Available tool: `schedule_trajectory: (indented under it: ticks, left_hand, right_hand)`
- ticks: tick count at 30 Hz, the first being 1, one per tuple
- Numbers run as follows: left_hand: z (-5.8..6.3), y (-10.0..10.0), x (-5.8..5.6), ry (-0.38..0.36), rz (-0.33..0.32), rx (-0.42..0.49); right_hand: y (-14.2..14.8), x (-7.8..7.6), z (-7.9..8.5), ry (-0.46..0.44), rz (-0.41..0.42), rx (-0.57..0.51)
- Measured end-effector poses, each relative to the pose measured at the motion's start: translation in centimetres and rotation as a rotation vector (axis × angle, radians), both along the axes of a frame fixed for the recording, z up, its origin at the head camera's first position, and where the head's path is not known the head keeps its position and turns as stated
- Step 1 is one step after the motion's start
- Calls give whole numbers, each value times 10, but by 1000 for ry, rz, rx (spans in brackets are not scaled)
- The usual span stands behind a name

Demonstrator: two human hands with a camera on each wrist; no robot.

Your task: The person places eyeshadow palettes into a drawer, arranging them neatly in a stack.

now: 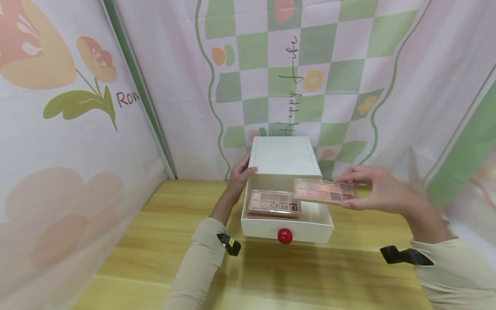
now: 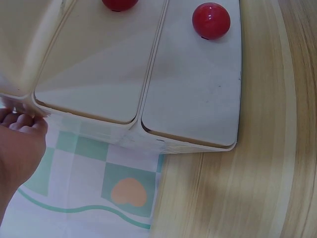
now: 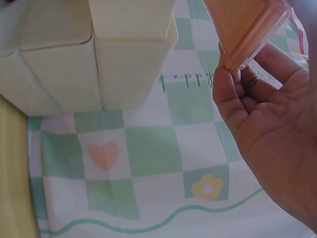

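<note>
A white drawer cabinet (image 1: pixel 286 155) stands against the backdrop with its top drawer (image 1: pixel 267 229) pulled out. Inside that drawer, on its left side, lies an eyeshadow palette (image 1: pixel 274 202) with a clear lettered lid; another seems to be stacked beneath it. My left hand (image 1: pixel 239 178) grips the cabinet's upper left side, thumb at the front edge. Above the drawer's right side, my right hand (image 1: pixel 373 189) pinches a second eyeshadow palette (image 1: pixel 319 190) with pink and brown pans by its right end. Its orange-pink underside shows in the right wrist view, apart from the cabinet.
Red round knobs (image 2: pixel 211 21) stick out from the drawer fronts, with lower drawers closed beneath the open one. The cabinet stands on a wood-grain table (image 1: pixel 162 245). Behind it hangs a checkered, flowered cloth (image 1: pixel 253 51), and another printed cloth (image 1: pixel 77 142) hangs at the left.
</note>
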State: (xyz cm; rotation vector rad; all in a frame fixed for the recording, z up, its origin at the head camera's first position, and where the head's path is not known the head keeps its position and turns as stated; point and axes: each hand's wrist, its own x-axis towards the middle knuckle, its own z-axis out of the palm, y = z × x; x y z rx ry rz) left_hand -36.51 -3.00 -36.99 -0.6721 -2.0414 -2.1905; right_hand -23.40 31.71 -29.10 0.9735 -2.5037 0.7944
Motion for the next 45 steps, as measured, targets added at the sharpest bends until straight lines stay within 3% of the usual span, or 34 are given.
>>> schedule_trajectory:
  ticks: [3,8,22,34,45]
  left_hand:
    - [-1,0,0,0,0,1]
    - [0,0,2,-1,4,0]
    - [0,0,2,-3,9,8]
    - [0,1,0,6,9,-2]
    - [0,1,1,5,22,5]
  right_hand:
    - [-12,-6,0,9,56,-23]
    - [-30,-13,1,12,76,-7]
    - [-70,-31,-5,-131,145,-35]
    - [-94,-34,-13,-204,93,0]
    - [-98,-33,-13,-173,71,66]
